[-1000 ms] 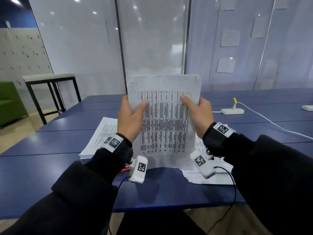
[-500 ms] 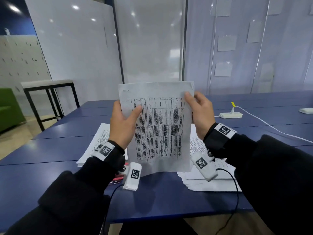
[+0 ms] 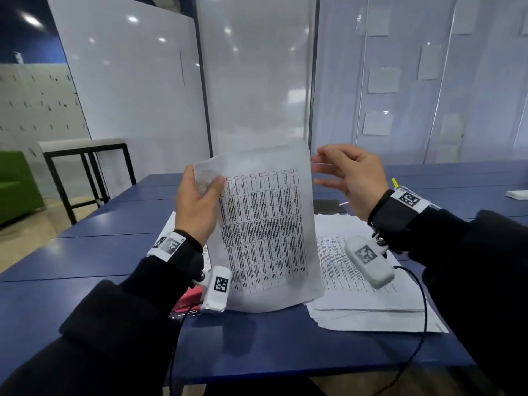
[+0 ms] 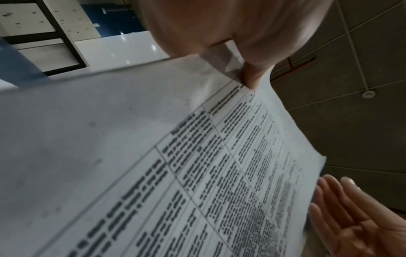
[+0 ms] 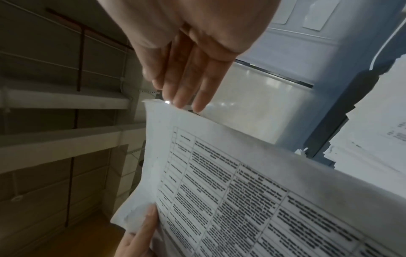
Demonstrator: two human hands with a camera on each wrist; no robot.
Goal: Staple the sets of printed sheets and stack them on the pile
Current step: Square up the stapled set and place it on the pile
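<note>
Head view shows the set of printed sheets held upright above the near part of the blue bench, its lower edge down close to the bench top; whether it touches cannot be told. The front page carries a printed table. The left hand grips the set at its upper left corner, thumb on the front page and the other fingers behind, so the corner is crumpled between them. The left wrist view shows the same pinch, the thumb pressed on the page just above the table's top line. The right hand is off the paper, just beside the set's upper right edge, its fingers straight and slightly spread, holding nothing. In the right wrist view those fingers point down at the top corner of the set, close to it; contact cannot be made out through the blur.

To the right of the held set, a loose pile of printed sheets lies flat on the bench, its edges fanned out unevenly. More printed sheets lie on the bench behind the left wrist. A red stapler sits on the bench just under the left wrist, mostly hidden by the wrist camera. Farther back on the right, a white power strip rests on the bench. A black-framed stool stands on the floor to the left.
</note>
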